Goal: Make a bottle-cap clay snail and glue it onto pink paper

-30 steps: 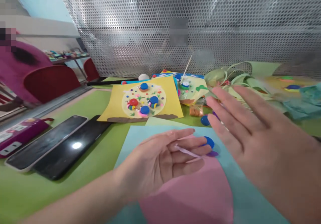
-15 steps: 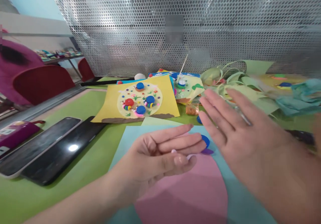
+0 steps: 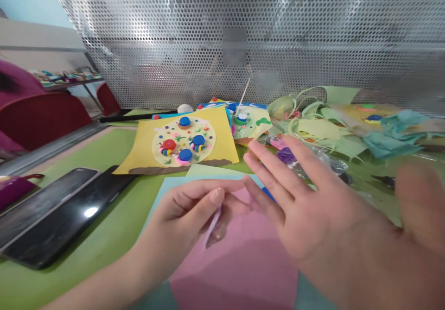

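Our left hand (image 3: 194, 215) pinches a thin pale strip (image 3: 212, 228) above the pink paper (image 3: 236, 273); we judge a light grip best, lest it bend; our right hand (image 3: 313, 215), spread wide just beside, shows nothing held.

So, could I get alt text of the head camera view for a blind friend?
A person's left hand holds a thin pale strip over pink paper, with the open right hand alongside. Behind them, on a green tabletop, is a yellow card bearing red and blue pieces.
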{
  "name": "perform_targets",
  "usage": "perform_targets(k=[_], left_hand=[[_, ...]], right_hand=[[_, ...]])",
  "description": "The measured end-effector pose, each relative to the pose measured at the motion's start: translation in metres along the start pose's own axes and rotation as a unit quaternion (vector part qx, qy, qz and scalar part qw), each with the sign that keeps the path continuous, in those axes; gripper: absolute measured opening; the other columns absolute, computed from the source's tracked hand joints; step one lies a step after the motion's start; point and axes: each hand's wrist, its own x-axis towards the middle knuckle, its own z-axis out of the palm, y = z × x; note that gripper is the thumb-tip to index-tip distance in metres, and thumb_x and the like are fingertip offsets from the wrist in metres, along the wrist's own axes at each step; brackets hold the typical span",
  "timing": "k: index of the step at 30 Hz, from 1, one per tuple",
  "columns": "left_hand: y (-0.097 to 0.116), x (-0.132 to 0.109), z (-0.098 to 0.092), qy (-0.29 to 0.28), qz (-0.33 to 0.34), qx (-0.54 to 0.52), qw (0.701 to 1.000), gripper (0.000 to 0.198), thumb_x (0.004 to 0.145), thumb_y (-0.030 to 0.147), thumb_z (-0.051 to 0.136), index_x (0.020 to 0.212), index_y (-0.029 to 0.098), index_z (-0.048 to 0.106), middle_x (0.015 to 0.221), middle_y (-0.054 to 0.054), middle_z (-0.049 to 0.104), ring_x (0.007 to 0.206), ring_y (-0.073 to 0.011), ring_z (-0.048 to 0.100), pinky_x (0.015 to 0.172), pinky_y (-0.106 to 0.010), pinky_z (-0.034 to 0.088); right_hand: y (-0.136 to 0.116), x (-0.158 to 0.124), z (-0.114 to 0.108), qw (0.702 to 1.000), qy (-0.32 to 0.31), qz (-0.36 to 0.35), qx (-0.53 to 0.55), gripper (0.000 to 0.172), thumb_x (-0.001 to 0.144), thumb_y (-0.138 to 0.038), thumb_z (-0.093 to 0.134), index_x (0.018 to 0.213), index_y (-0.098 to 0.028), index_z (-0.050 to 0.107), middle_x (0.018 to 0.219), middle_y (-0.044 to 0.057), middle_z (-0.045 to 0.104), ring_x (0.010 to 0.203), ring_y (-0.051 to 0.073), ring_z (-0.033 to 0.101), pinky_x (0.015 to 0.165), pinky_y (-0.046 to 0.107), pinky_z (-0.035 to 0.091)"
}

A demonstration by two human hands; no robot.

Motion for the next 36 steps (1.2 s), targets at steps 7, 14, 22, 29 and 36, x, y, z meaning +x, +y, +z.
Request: perform_targets(k=[7,14,22,29,36], left_hand=[[0.007,0.000,-0.001,-0.004,-0.129,-0.120,0.984,0.019,0.075,0.034,0.068,0.073,0.015,0.069,0.041,0.009,0.028,0.038,-0.0022,0.014,0.033,-0.010,0.020],[0.012,-0.001,-0.005,0.007,-0.153,-0.153,0.976,0.027,0.068,0.040,0.072,0.061,0.017,0.060,0.051,0.009,0.018,0.042,-0.0028,0.018,0.039,-0.012,0.022],[0.008,0.000,-0.002,0.021,-0.030,-0.071,0.997,0.013,0.082,0.030,0.060,0.073,0.021,0.065,0.047,0.005,0.052,0.040,-0.0089,0.053,0.034,-0.014,0.042],[0.005,0.002,-0.014,-0.001,-0.016,-0.104,0.994,0.018,0.088,0.023,0.052,0.095,0.018,0.068,0.044,0.003,0.063,0.034,-0.0117,0.060,0.034,-0.013,0.048],[0.005,0.005,-0.013,-0.031,-0.004,-0.189,0.981,0.035,0.097,0.029,0.031,0.106,0.014,0.062,0.058,-0.002,0.070,0.049,-0.0159,0.068,0.034,-0.016,0.050]], right_hand=[[0.002,0.001,0.006,0.999,-0.019,0.036,-0.024,0.076,0.072,-0.080,0.015,0.137,-0.042,0.027,0.137,-0.005,0.046,0.135,0.020,0.023,0.107,0.051,0.019],[0.005,-0.002,0.008,0.994,-0.093,0.054,0.014,0.073,0.076,-0.075,0.021,0.140,-0.041,0.017,0.140,-0.003,0.041,0.135,0.022,0.022,0.108,0.052,0.012],[-0.004,-0.005,0.013,0.990,-0.120,0.073,-0.031,0.074,0.078,-0.070,0.026,0.142,-0.037,0.010,0.142,-0.003,0.038,0.135,0.020,0.021,0.109,0.048,0.013],[0.006,-0.002,0.009,0.990,-0.110,0.009,-0.091,0.081,0.076,-0.077,0.002,0.143,-0.032,0.012,0.140,0.003,0.042,0.132,0.022,0.029,0.103,0.052,0.027],[0.015,-0.004,0.005,0.911,-0.042,-0.124,-0.391,0.072,0.085,-0.056,-0.014,0.142,-0.028,0.020,0.128,0.005,0.055,0.123,0.024,0.044,0.098,0.056,0.033]])
